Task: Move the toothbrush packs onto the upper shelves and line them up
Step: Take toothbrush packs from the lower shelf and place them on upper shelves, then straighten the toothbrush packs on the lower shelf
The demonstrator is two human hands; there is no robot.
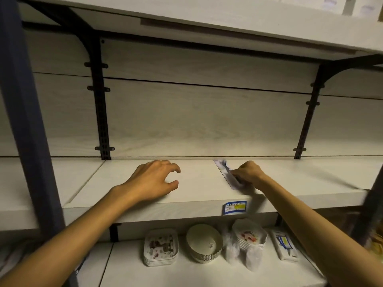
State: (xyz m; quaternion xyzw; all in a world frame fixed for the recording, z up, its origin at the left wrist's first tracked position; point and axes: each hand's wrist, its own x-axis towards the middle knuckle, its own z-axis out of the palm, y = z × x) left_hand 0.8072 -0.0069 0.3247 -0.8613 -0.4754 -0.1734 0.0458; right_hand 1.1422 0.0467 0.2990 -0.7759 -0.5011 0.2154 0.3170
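Right hand (247, 172) grips a toothbrush pack (227, 174) lying flat on the white shelf (196, 195), near its front edge; left hand (153, 181) rests loosely open on bare board beside it.

Both bare forearms reach forward; the left hand (152, 179) hovers loosely spread, the right hand (248, 172) curled, pinching.

The shelf (196, 189) and back panel (207, 121) look like pale, matt wood-grain laminate. The brackets (101, 112) are dark perforated metal. The toothbrush pack (224, 170) seems glossy plastic-fronted card. The price label (235, 207) is shiny paper; the bowls (204, 242) below look like smooth paper.
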